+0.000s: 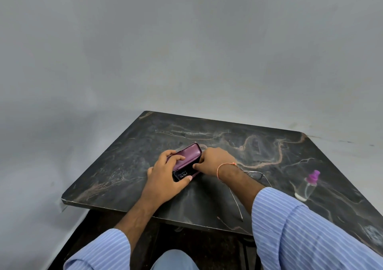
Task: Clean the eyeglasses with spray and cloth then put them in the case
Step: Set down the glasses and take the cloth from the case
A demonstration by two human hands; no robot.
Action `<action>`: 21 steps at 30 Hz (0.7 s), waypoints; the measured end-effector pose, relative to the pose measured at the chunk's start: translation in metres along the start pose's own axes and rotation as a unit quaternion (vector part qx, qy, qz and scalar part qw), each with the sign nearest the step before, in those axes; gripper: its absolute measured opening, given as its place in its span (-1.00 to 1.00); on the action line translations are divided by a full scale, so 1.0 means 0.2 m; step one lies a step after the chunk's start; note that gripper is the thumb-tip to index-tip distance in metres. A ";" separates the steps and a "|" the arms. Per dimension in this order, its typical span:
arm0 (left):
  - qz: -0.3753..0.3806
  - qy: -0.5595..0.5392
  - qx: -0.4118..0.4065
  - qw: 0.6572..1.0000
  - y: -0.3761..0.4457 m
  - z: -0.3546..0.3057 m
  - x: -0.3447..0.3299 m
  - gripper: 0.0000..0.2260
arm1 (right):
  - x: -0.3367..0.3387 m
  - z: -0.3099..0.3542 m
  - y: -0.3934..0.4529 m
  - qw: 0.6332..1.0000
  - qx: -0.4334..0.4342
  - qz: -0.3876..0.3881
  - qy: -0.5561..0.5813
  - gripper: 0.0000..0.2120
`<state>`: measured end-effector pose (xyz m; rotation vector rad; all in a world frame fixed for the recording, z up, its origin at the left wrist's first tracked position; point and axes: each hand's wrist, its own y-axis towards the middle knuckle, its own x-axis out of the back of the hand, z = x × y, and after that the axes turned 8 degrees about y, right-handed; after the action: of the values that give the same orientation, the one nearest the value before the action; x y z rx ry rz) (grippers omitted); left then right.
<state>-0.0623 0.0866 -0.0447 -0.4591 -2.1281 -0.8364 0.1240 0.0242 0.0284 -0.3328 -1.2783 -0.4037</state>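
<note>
Both hands, left (163, 176) and right (215, 162), grip the purple case (187, 155) on the tabletop (269, 145); eyeglasses (256, 175) and spray bottle (307, 187) lie to its right.

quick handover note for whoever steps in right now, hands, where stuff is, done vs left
Left hand grips the purple case, thumb on its near end. Right hand holds the case's right edge; it looks partly open.
Eyeglasses lie unfolded on the table, partly under the right forearm.
Spray bottle stands at the right.
No cloth visible.
Done: nothing evident.
Left: spray, wipe, put the glasses in the case.
</note>
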 end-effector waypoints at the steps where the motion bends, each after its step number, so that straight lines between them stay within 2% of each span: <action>1: -0.003 -0.001 -0.002 1.000 0.00 0.00 0.00 -0.42 | 0.00 0.01 0.01 1.000 -0.006 0.003 -0.005 -0.59; 10: -0.008 -0.009 -0.010 1.000 0.00 0.00 0.01 -0.36 | -0.05 0.09 0.09 1.000 -0.022 0.003 0.016 -0.58; 16: -0.006 -0.019 -0.003 1.000 0.00 0.00 0.01 -0.36 | -0.05 0.09 0.06 0.999 -0.015 -0.017 0.030 -0.76; 19: -0.005 -0.027 0.004 1.000 0.01 0.01 0.00 -0.34 | 0.00 0.06 0.01 0.997 -0.023 -0.011 0.073 -0.75; 21: 0.000 -0.029 0.011 1.000 0.01 0.01 0.00 -0.32 | 0.06 0.03 -0.03 0.993 -0.025 -0.029 0.112 -0.81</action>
<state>-0.0621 0.0901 -0.0455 -0.4779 -2.1886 -0.8081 0.1201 0.0203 0.0421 -0.2841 -1.0619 -0.5082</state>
